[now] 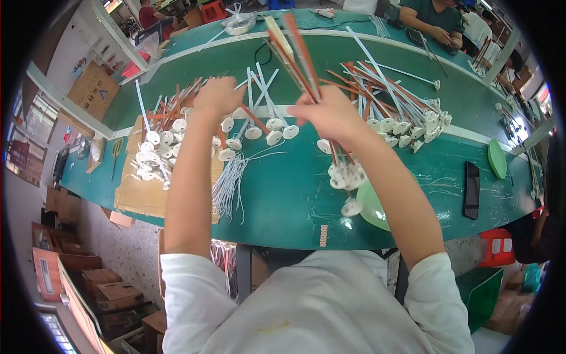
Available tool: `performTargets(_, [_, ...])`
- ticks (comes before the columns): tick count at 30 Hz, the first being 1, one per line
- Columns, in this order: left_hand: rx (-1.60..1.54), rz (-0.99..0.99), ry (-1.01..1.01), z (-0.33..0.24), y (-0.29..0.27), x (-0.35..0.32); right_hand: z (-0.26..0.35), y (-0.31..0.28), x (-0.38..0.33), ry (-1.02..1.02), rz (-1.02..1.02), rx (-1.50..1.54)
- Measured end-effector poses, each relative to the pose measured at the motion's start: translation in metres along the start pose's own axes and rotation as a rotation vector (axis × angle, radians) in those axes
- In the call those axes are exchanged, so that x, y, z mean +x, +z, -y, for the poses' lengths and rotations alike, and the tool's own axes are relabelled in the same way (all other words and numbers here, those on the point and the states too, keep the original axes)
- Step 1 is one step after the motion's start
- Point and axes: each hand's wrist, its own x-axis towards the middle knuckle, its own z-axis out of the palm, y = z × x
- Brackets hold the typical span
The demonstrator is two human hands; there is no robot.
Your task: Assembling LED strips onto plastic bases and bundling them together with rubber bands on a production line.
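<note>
My right hand [330, 115] is closed around an upright bundle of brown sticks [303, 59]. White round discs [348, 176] hang at the bundle's lower end, slightly blurred. My left hand [219, 95] is over the left pile, fingers curled down among the sticks; what they grip is hidden. Under and beside that arm, brown and pale sticks with white discs [159, 150] lie heaped on flattened cardboard [138, 197]. Between my hands are several loose pale sticks with discs [274, 124]. Another heap of brown and white disc-ended sticks [407, 121] lies to the right.
White ties [231, 186] lie bunched near the cardboard. A green dish [372, 206] sits partly behind my right forearm; another green dish [497, 159] and a black phone [471, 190] are farther right. Scissors [116, 154] lie far left. A person [436, 23] sits across the table.
</note>
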Motion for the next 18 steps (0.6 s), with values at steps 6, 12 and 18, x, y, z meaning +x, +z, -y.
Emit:
performTargets(6, [0.080,0.076,0.196,-0.001,0.017,-0.062,-0.009,0.049,0.078,0.222,-0.020,-0.356])
performTargets(12, [-0.009,-0.168,0.532,0.004,0.029,-0.090,0.004,0.094,0.084,0.239,0.067,-0.723])
performTargets(18, [0.012,-0.038,0.394,0.010,0.045,-0.090,-0.015,0.075,0.097,0.309,-0.091,-0.700])
